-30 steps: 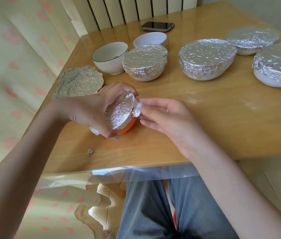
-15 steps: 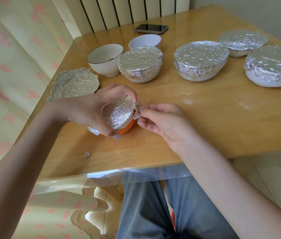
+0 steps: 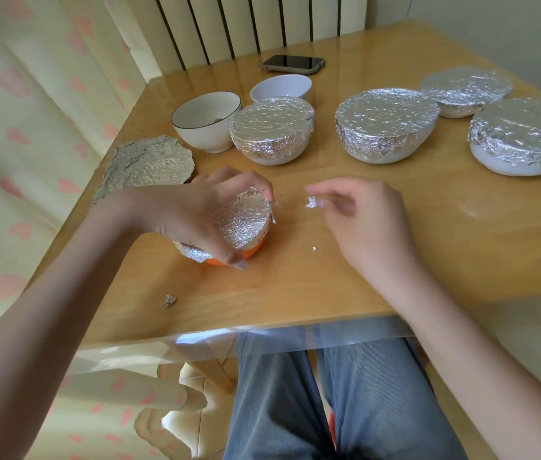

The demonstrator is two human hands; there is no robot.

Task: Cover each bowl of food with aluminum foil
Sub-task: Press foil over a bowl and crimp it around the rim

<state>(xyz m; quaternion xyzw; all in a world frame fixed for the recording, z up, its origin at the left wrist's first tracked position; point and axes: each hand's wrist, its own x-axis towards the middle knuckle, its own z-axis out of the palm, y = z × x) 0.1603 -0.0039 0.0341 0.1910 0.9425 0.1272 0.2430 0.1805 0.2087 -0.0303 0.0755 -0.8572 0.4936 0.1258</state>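
— Near the front edge of the wooden bench [image 3: 395, 247]?
— A small orange bowl [image 3: 251, 251], tilted toward the right, with aluminum foil [image 3: 240, 224] pressed over its mouth. Held by the left hand [image 3: 192, 214], fingers curled around the rim and the foil, thumb down at the near side.

— And the right hand [image 3: 358, 220]?
— Just to the right of the bowl, apart from it. Pinching a small torn foil scrap [image 3: 311, 202] between thumb and fingertips, other fingers loosely curled.

— On the bench between the two hands?
— One tiny foil crumb [image 3: 314, 249]. Another crumpled foil bit [image 3: 169, 300] nearer, at the left, close to the front edge.

— Farther back?
— Four white bowls already covered: a foil-covered bowl [image 3: 272, 129] in the middle, a wider covered bowl [image 3: 385, 122] to its right, a far covered bowl [image 3: 465, 89] behind, and a right covered bowl [image 3: 524, 134] at the right edge. Two still open: a white bowl with dark rim [image 3: 204, 122] at the left, something small inside, too small to name, and a plain white bowl [image 3: 280, 88] behind the middle one.

— Anything else?
— A loose crinkled foil sheet [image 3: 147, 166] lying flat at the left edge, and a phone [image 3: 292, 63] face up at the far side.
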